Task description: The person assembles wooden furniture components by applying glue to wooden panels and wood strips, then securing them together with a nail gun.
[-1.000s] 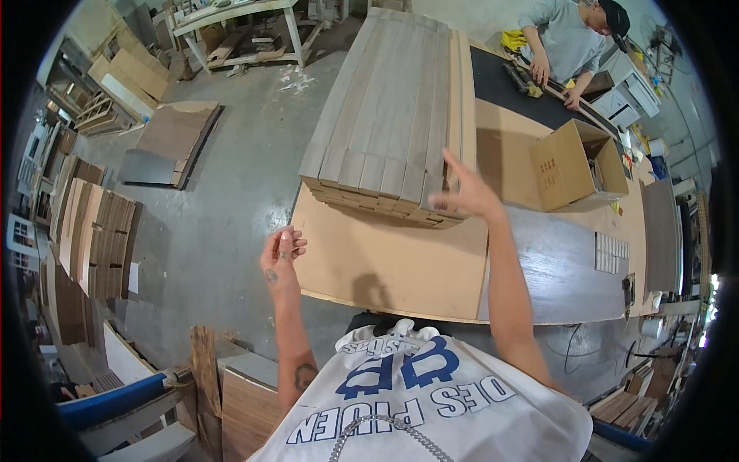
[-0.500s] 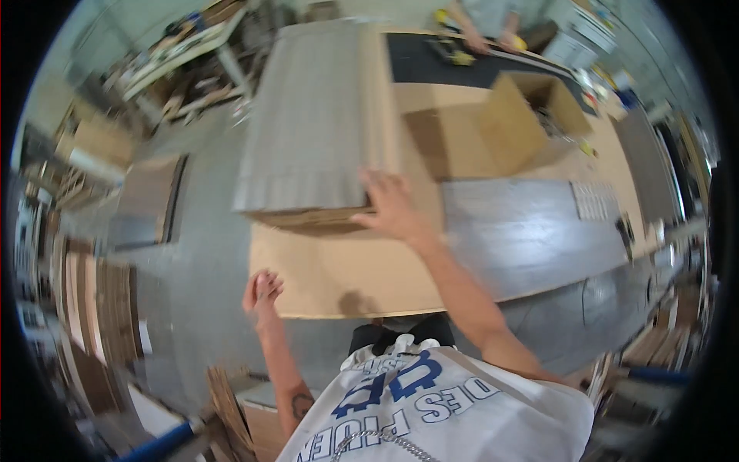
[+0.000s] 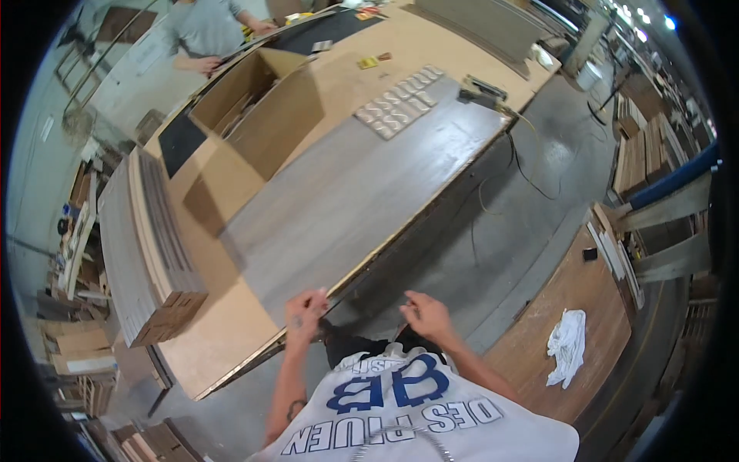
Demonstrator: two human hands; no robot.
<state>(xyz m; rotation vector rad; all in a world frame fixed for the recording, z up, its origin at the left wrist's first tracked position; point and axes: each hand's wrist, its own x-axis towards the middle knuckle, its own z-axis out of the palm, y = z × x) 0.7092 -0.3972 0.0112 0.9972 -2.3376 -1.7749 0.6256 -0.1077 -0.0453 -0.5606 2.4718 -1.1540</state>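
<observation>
My left hand [image 3: 306, 312] is over the front edge of the worktable, beside the near corner of a wide grey wood-grain panel [image 3: 339, 200]. Its fingers are curled in and nothing shows in them; whether it touches the edge I cannot tell. My right hand [image 3: 428, 316] hangs in the air in front of the table, fingers loosely closed with nothing visible between them. To the left, a stack of grey boards [image 3: 146, 254] lies on the table, apart from both hands. A block of small pale curved pieces [image 3: 399, 100] rests on the panel's far part.
An open cardboard box [image 3: 289, 115] stands behind the panel. A nail-gun-like tool [image 3: 485, 94] lies at the panel's far right end, with cords hanging to the floor. A co-worker [image 3: 204, 35] is at the far side. A white cloth [image 3: 567, 348] lies on a brown board at right.
My view has swung right along the table. My right hand has left the board stack and closed loosely in front of me. My left hand is now beside the panel's corner.
</observation>
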